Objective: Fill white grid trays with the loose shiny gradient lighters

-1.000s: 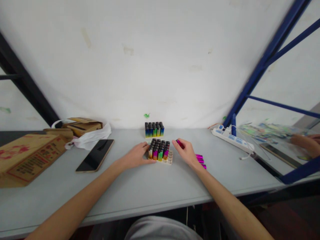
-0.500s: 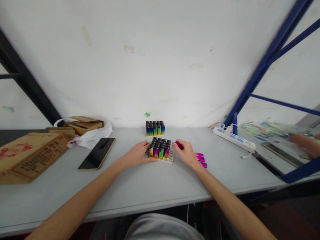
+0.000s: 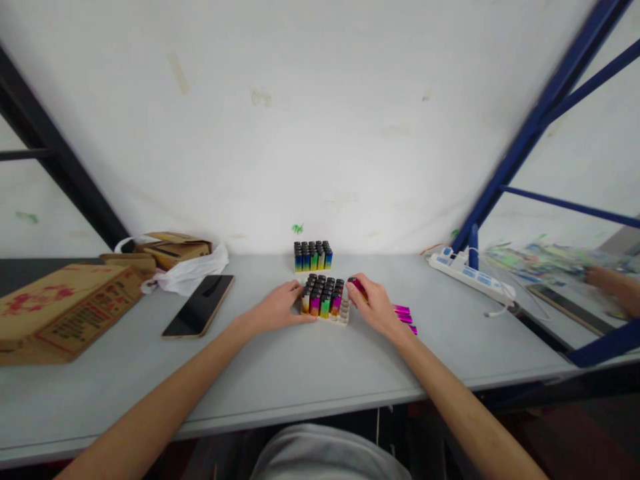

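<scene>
A pale tray (image 3: pixel 342 321) with round sockets stands before me, and several lighters (image 3: pixel 325 303) with black tops stand upright in it. Bare sockets show along its right side. My left hand (image 3: pixel 280 305) grips the tray's left side, thumb along the near edge and fingers behind. Just right of the tray, my right hand (image 3: pixel 374 305) pinches a purple-pink lighter (image 3: pixel 357 287), held tilted with its black top up. Beyond that wrist, several shiny magenta lighters (image 3: pixel 403 310) lie on the table, partly covered by my forearm.
Behind stands a second block of blue-to-yellow lighters (image 3: pixel 313 259) near the wall. To the left are a phone (image 3: pixel 199 307), a white plastic bag (image 3: pixel 193 270) and cardboard boxes (image 3: pixel 75 307). A power strip (image 3: pixel 470 277) lies right, by a blue frame (image 3: pixel 520 140); another person's hand (image 3: pixel 613 283) is beyond.
My right hand has turned the lighter more upright beside the tray, its black top now showing. My left hand keeps its hold. The whole view has shifted slightly.
</scene>
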{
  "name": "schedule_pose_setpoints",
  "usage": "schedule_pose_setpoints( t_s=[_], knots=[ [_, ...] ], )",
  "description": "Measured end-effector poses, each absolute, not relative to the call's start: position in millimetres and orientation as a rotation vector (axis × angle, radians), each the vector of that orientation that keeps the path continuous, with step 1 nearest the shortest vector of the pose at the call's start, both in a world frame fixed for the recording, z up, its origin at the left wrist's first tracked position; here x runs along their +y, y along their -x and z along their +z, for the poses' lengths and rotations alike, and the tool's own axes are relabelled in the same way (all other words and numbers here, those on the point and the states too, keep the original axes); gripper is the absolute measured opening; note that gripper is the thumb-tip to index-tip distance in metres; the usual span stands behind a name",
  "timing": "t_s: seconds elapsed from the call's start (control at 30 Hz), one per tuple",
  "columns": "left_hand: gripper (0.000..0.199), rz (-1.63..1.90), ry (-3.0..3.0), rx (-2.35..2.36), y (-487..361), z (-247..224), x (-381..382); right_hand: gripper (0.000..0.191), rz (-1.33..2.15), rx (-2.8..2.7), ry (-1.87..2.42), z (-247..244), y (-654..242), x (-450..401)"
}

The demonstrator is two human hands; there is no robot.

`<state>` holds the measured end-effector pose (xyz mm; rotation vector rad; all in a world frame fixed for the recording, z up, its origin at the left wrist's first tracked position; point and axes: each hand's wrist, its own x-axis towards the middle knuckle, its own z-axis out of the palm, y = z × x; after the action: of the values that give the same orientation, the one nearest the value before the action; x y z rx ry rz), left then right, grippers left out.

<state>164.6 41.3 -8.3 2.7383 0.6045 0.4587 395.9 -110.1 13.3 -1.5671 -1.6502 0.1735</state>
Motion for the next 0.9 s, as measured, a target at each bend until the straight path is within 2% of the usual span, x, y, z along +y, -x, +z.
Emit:
schedule_pose_setpoints(
  t_s=[0.17, 0.27, 0.53, 0.73, 0.9],
  knots=[
    [0.065, 0.454, -2.751, 0.603, -164.1, -9.9, 42.3, 0.039, 0.051, -1.745, 1.524, 15.6, -399.0, -113.0],
    [0.066, 0.453, -2.742, 0.59, -164.0, -10.3, 42.7, 0.042, 0.096, -1.758, 1.554, 14.5, -400.0, -114.6],
    [0.063, 0.45, -2.735, 0.603, -164.8, -7.8, 40.6, 0.039, 0.279, -1.922, 1.526, 13.6, -394.9, -115.4],
    [0.06, 0.462, -2.732, 0.599, -163.9, -7.4, 40.8, 0.037, 0.163, -1.965, 1.586, 10.7, -397.3, -113.8],
    [0.066, 0.426, -2.745, 0.644, -163.8, -8.4, 41.4, 0.035, 0.238, -1.954, 1.547, 5.3, -398.7, -112.6]
  ],
)
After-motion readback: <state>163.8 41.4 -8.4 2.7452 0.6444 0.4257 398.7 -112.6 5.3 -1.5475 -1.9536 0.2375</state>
